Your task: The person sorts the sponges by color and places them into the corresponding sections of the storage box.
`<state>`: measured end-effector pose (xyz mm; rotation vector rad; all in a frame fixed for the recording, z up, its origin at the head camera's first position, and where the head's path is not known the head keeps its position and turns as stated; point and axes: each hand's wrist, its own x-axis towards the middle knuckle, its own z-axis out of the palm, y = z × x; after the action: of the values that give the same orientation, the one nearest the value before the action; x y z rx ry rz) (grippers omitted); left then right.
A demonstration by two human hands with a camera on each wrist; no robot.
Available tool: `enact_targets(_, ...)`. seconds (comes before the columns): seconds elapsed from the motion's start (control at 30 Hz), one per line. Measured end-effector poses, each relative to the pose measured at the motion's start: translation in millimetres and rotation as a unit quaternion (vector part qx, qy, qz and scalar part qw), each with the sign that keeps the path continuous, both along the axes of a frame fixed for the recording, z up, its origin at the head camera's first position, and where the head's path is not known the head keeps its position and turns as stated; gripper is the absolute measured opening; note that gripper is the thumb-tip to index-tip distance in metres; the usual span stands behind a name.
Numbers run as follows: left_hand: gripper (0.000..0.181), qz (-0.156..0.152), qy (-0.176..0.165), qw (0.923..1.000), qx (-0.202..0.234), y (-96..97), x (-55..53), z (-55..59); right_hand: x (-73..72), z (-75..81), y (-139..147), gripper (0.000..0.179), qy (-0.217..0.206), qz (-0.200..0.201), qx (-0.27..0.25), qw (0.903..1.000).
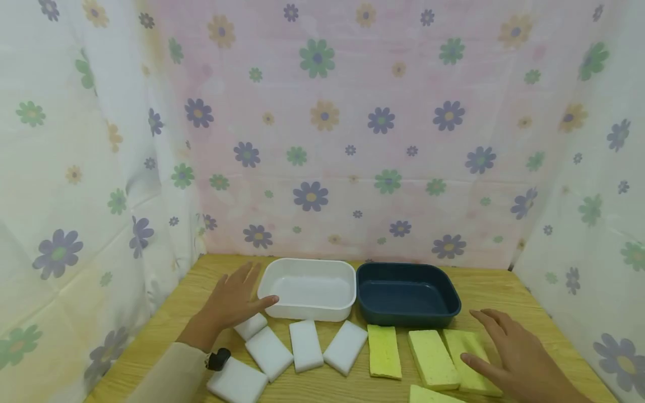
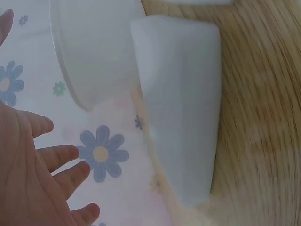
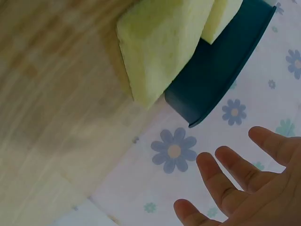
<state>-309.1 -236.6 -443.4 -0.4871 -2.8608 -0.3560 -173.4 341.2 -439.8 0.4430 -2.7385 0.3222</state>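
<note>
My left hand (image 1: 229, 302) hovers by the left end of the white tray (image 1: 307, 313), fingers spread and holding nothing. Below it lie several white sponge blocks (image 1: 269, 352); one shows large as a white block (image 2: 181, 103) in the left wrist view. On the other side, my right hand (image 1: 519, 352) is held over the right-hand yellow sponges (image 1: 433, 358), its fingers apart and nothing in them. The dark blue tray (image 1: 408, 322) stands just beyond these sponges. In the right wrist view a yellow sponge (image 3: 162, 42) lies in front of the blue tray (image 3: 221, 61).
Both trays stand side by side at the back of the wooden table (image 1: 484, 280). A patterned floral curtain (image 1: 347, 168) hangs behind and along both sides. A thin yellow sponge (image 1: 384, 352) lies between the white blocks and the thicker yellow ones.
</note>
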Motion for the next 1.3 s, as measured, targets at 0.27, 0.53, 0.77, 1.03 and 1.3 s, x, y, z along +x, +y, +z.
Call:
enact_targets(0.27,0.110,0.003,-0.021,0.9997,0.009,14.2,-1.9,-5.1,12.7,-12.8,-10,0.069,-0.014,0.008,-0.016,0.9997)
enact_targets(0.53,0.116,0.018,-0.069,0.9967,0.038,15.0,-0.1,-9.4,17.1,-23.0,-14,0.046,-0.120,0.096,-0.115,0.9814)
enact_targets(0.77,0.114,0.006,-0.082,0.9948,0.059,18.1,0.7,-10.8,13.8,-31.1,-8,0.047,-0.154,0.263,-0.171,0.9369)
enact_targets(1.03,0.120,0.030,-0.126,0.9860,0.105,19.4,0.6,-8.7,13.6,-33.3,-5,0.038,-0.210,0.292,-0.192,0.9133)
enact_targets(1.3,0.117,0.021,-0.149,0.9765,0.154,17.5,-2.6,-14.8,13.5,-42.5,-6,0.032,-0.200,0.324,-0.176,0.9077)
